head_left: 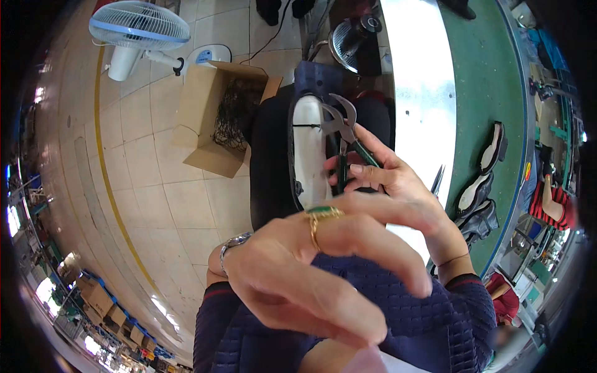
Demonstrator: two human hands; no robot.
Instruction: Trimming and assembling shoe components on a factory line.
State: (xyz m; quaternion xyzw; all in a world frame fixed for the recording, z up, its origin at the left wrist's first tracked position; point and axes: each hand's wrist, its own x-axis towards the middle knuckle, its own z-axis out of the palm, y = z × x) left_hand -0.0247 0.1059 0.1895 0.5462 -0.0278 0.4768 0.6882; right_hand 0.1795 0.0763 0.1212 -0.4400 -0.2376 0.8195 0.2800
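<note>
My right hand [398, 177] grips a pair of pincers [341, 133] with dark green handles. Their metal jaws are spread apart beside the toe end of an upturned shoe [309, 152]. This shoe has a white bottom, a dark rim and a thin dark strand across it, and it lies over my lap. Close to the camera, my left hand [311, 267] is raised, fingers bent and apart, nothing visible in them. It wears a green-stoned ring and a metal wrist band, and it covers the heel end of the shoe.
A cardboard box [196, 118] of dark stringy scraps stands on the tiled floor at left, near a fan [140, 25]. To my right runs a white ledge [424, 74], then a green surface [482, 74] with several shoes [476, 193]. Other people are at far right.
</note>
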